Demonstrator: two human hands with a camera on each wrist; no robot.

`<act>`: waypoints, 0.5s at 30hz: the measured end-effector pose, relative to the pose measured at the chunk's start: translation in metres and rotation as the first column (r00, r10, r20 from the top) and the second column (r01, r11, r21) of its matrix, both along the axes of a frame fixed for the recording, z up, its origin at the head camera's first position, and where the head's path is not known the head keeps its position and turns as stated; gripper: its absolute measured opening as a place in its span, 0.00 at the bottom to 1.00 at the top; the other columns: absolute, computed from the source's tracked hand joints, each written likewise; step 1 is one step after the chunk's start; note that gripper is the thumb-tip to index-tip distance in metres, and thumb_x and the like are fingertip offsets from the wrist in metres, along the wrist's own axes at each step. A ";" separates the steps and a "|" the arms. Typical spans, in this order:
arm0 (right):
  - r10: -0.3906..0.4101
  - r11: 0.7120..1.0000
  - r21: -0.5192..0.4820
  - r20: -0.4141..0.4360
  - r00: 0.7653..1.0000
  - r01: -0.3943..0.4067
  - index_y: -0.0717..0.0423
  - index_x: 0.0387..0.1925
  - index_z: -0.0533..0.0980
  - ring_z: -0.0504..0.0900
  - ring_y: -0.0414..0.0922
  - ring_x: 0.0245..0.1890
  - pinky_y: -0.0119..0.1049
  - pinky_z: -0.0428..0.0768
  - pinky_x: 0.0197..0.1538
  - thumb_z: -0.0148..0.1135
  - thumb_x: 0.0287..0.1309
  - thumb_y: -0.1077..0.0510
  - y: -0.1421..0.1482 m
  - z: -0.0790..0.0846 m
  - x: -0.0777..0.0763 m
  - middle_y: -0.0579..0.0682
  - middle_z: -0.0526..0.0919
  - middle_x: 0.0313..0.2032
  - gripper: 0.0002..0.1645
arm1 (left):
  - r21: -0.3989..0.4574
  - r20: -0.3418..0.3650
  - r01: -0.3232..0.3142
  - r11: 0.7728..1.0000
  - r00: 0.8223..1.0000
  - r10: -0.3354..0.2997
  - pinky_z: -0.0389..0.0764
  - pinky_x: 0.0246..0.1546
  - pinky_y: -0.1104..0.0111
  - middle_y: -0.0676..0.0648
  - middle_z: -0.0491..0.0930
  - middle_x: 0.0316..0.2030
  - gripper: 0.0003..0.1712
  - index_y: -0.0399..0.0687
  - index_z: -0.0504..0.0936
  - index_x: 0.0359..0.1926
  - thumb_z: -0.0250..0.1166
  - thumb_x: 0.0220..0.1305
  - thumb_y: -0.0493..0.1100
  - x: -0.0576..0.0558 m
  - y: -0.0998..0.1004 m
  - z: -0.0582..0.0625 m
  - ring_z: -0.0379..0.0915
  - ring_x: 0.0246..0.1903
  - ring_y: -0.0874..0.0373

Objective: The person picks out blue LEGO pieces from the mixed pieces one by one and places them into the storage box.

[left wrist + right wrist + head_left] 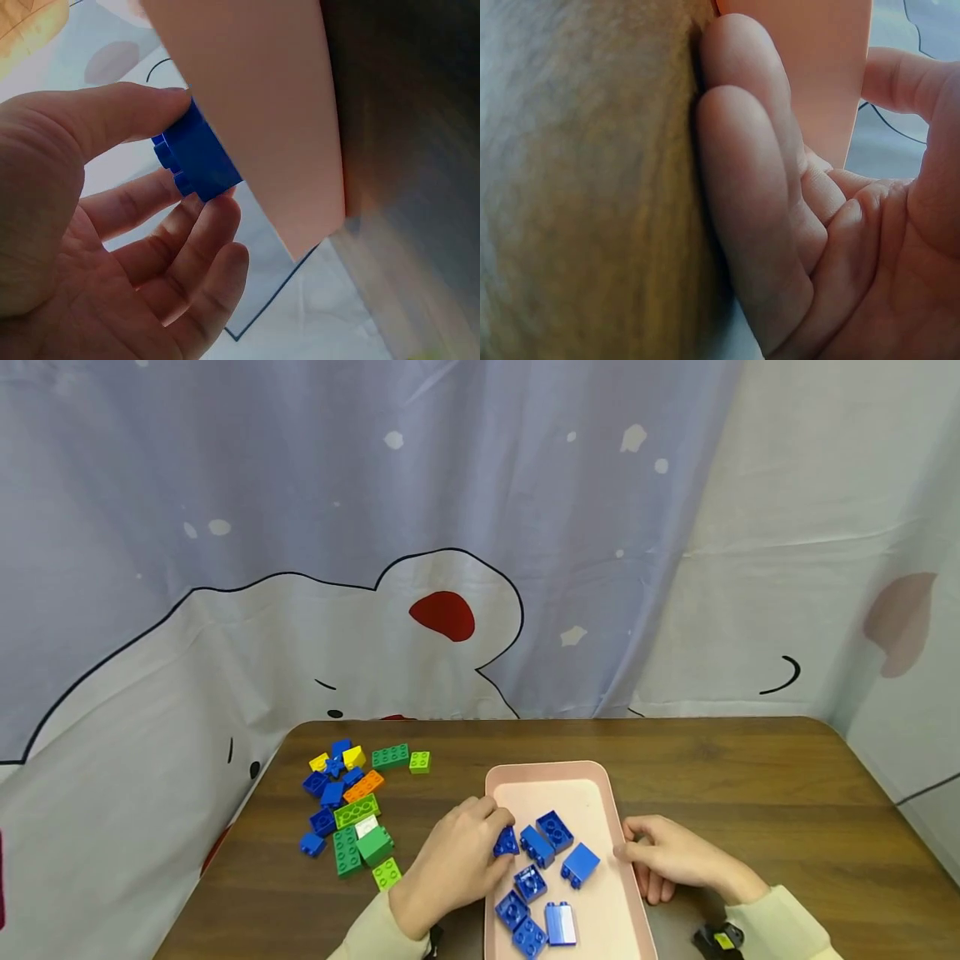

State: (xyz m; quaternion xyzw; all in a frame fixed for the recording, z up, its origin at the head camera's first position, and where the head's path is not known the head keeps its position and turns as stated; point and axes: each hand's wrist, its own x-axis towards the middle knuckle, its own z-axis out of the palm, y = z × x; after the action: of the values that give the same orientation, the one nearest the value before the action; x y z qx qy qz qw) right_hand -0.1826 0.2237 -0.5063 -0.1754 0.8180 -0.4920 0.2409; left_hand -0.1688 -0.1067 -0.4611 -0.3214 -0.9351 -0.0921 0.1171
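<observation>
Pink and shallow, the tray has its near end cut off by the lower edge of the head view. Pale sleeves come in on either side of it, the left sleeve and the right sleeve, with a black wrist device at the right cuff. Toward the tray's near end lie four blue bricks, some touching; farther up its floor are three more, the loose blue bricks, two of them tipped on their sides.

At the tray's right side, the right hand hooks its thumb over the rim, the other fingers curled outside the wall and two resting on the wooden table. At the tray's left rim, the left hand is clamped on a blue brick, pinching it between thumb and fingers just inside the edge.

Left of the tray and well apart is a mixed cluster: lime brick nearest, then dark green brick, white brick, orange brick and, among blue pieces, yellow brick. Beyond the tray hangs a printed curtain with a red patch.
</observation>
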 end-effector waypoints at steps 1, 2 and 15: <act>0.000 1.000 -0.001 0.002 1.000 0.000 0.58 0.30 0.70 0.80 0.53 0.13 0.49 0.77 0.17 0.56 0.66 0.51 0.000 0.000 0.000 0.56 0.80 0.16 0.15 | -0.004 0.004 0.004 1.000 1.000 -0.004 0.74 0.36 0.72 0.54 0.76 0.38 0.22 0.50 0.84 0.48 0.71 0.55 0.55 0.000 0.000 -0.001 0.66 0.34 0.64; -0.001 1.000 -0.001 0.004 1.000 0.001 0.58 0.30 0.70 0.80 0.53 0.13 0.49 0.77 0.17 0.56 0.66 0.51 0.000 0.000 0.000 0.56 0.80 0.16 0.15 | -0.007 0.010 0.007 1.000 1.000 -0.007 0.74 0.36 0.73 0.54 0.76 0.38 0.22 0.50 0.84 0.48 0.71 0.55 0.55 -0.001 0.000 -0.001 0.66 0.34 0.64; 0.004 1.000 0.004 0.004 1.000 -0.004 0.59 0.30 0.70 0.79 0.52 0.12 0.48 0.77 0.17 0.55 0.67 0.50 0.001 -0.001 -0.001 0.55 0.80 0.16 0.16 | -0.041 0.040 0.024 0.999 0.999 -0.022 0.75 0.38 0.71 0.54 0.77 0.37 0.22 0.50 0.84 0.48 0.70 0.56 0.56 -0.001 0.003 -0.003 0.66 0.33 0.64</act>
State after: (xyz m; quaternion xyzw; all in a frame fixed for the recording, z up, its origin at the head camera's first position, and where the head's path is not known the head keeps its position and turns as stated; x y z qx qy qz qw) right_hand -0.1834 0.2246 -0.5073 -0.1754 0.8183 -0.4902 0.2436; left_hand -0.1694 -0.1038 -0.4638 -0.3326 -0.9353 -0.0800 0.0910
